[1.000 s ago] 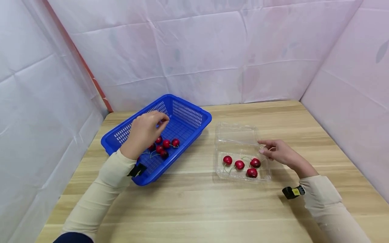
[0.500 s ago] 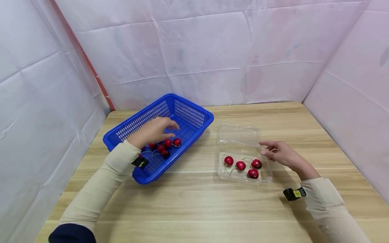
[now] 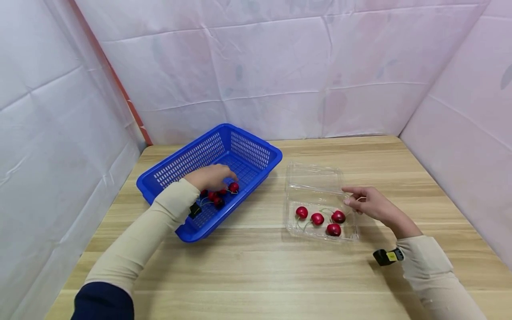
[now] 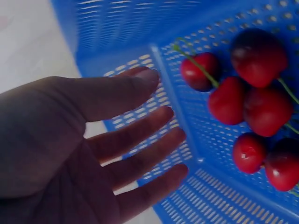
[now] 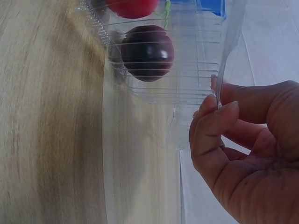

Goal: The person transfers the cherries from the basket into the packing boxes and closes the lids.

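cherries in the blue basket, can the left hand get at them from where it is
Likely yes: the left hand is over the open-topped blue basket, and the left wrist view shows nothing between its fingers and the cherries.

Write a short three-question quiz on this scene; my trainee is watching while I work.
1. How many round red cherries lie in the clear plastic clamshell box?
2. True or false: the person's left grip, over the slotted blue plastic basket, is holding a cherry.
3. What is the right grip pinching?
A) a cherry stem
B) the basket
C) the box

Key:
1. Four.
2. False; the left wrist view shows no cherry in its fingers.
3. C; the right wrist view shows clear plastic between thumb and fingers.
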The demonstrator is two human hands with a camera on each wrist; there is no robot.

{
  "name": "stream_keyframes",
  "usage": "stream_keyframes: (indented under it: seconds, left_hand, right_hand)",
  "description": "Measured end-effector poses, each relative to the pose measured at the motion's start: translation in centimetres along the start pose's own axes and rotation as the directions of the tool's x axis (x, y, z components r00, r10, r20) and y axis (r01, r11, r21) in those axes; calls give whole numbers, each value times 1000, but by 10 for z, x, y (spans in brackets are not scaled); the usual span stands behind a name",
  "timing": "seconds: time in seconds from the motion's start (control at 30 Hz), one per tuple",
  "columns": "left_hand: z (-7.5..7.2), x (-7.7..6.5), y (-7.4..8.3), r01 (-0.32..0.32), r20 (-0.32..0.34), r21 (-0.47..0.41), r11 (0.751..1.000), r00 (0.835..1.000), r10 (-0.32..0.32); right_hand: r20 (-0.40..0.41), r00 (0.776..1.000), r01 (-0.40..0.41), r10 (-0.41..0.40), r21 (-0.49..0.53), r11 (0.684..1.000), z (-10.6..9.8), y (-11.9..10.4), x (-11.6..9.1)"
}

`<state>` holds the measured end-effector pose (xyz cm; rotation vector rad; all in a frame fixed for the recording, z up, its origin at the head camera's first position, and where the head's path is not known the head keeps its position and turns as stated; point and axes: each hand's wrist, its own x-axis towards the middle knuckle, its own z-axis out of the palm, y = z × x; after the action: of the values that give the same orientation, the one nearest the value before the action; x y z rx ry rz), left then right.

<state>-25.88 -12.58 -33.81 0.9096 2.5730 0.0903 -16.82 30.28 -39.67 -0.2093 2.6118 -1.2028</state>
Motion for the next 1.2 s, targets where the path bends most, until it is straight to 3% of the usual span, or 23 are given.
stream_keyframes:
  seconds: [0.17, 0.43, 0.67, 1.2]
  left_hand:
    - [7, 8, 0, 16, 57, 35, 999, 998, -18]
    - [18, 16, 2, 33, 93, 64, 997, 995, -39]
    - [23, 22, -2, 13, 103, 55, 998, 995, -19]
    - [29, 29, -19, 26, 33, 18, 1000, 999, -26]
  right_hand:
    - [1, 1000, 0, 0, 12, 1000, 0, 1, 0]
    - [2, 1000, -5, 5, 9, 1000, 0, 0, 0]
    - [3, 1000, -5, 5, 13, 1000, 0, -1, 0]
    - [6, 1000, -8, 8, 2, 1000, 0, -1, -1]
